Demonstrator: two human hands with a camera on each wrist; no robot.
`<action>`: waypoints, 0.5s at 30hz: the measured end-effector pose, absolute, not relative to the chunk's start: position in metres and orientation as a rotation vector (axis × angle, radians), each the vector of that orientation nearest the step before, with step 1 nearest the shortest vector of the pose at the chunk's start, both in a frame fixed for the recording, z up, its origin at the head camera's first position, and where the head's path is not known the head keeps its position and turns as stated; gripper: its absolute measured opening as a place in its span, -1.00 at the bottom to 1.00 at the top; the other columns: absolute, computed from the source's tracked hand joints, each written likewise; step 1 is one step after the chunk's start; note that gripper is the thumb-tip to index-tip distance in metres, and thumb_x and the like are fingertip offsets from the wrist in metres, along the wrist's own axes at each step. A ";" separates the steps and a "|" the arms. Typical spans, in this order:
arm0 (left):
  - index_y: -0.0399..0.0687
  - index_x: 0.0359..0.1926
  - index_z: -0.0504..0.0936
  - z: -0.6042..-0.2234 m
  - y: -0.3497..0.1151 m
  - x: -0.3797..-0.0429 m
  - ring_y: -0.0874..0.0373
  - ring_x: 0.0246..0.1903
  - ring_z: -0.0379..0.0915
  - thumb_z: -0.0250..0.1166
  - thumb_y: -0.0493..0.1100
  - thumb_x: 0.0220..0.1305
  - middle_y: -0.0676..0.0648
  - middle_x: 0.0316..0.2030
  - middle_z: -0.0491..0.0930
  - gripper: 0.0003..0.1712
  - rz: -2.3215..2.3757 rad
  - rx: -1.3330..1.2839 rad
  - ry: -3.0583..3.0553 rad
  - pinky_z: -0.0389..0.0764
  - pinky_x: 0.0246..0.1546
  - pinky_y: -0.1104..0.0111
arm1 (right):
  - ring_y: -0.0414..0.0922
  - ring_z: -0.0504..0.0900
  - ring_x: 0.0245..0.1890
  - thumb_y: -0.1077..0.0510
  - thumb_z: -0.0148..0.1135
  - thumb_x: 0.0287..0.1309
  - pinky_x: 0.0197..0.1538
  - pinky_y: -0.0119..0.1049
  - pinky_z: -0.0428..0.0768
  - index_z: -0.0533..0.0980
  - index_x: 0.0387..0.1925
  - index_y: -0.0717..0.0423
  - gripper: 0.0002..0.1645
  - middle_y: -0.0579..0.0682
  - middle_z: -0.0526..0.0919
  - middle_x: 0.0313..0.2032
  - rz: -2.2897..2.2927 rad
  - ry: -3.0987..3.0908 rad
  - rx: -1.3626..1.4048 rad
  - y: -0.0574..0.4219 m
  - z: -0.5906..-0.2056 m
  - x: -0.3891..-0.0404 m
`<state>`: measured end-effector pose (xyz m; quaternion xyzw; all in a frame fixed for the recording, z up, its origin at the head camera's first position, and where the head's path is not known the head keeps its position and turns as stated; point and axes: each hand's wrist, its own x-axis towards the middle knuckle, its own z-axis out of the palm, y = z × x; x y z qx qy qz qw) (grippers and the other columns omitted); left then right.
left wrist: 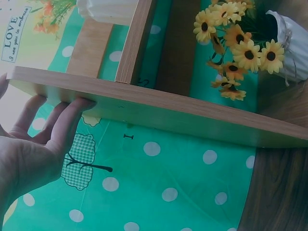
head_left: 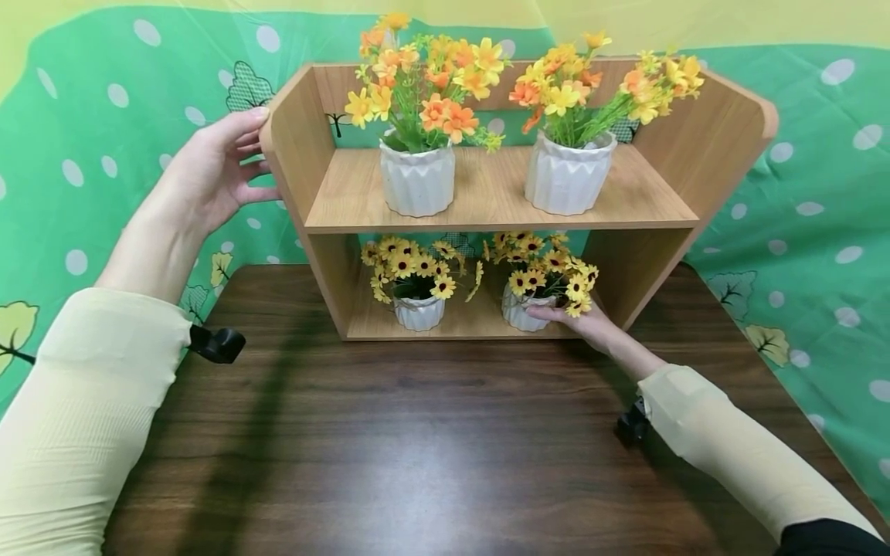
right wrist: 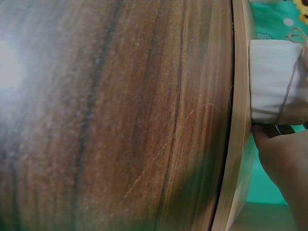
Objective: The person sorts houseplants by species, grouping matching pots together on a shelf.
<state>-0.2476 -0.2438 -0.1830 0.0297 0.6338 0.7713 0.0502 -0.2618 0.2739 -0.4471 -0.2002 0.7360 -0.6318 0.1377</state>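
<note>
On the lower level of the wooden shelf (head_left: 501, 226), my right hand (head_left: 589, 320) grips the right-hand white flowerpot (head_left: 518, 311), which holds yellow dark-centred flowers. In the right wrist view that pot (right wrist: 275, 82) has a string round it, with fingers (right wrist: 274, 130) along its side and part of the hand cut off. My left hand (head_left: 225, 166) touches the shelf's left side panel (head_left: 288, 147). Its fingers (left wrist: 72, 118) rest on the panel's outer face in the left wrist view. A similar pot (head_left: 419, 313) stands at the lower left.
Two larger white pots with orange and yellow flowers, a left one (head_left: 417, 181) and a right one (head_left: 570, 176), stand on the upper level. The shelf is on a dark wooden table (head_left: 417, 432). Behind it hangs a green dotted cloth (head_left: 810, 255).
</note>
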 end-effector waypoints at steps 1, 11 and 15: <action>0.17 0.28 0.53 -0.183 -0.244 -0.247 0.02 0.28 0.33 0.33 0.07 0.38 0.05 0.31 0.36 -0.51 2.349 0.093 1.927 0.81 -0.27 0.18 | -0.25 0.57 0.29 0.01 0.35 0.37 0.38 -0.28 0.51 0.23 0.53 -0.01 -0.19 -0.03 0.55 0.36 -1.805 2.180 -0.551 0.273 -0.446 -0.260; 0.18 0.26 0.55 -0.181 -0.243 -0.247 0.03 0.26 0.33 0.34 0.06 0.37 0.05 0.30 0.37 -0.53 2.357 0.081 1.929 0.81 -0.27 0.18 | -0.01 0.29 0.50 0.13 0.54 0.14 0.60 0.16 0.13 0.15 0.54 -0.23 0.06 -0.03 0.36 0.47 -1.699 2.446 -0.377 0.270 -0.438 -0.252; 0.19 0.27 0.54 -0.182 -0.242 -0.246 0.04 0.26 0.32 0.34 0.07 0.37 0.06 0.30 0.36 -0.51 2.352 0.072 1.927 0.81 -0.27 0.19 | 0.06 0.24 0.53 0.05 0.56 0.12 0.58 0.20 0.14 0.11 0.58 -0.17 0.12 0.03 0.31 0.50 -1.603 2.492 -0.339 0.273 -0.436 -0.247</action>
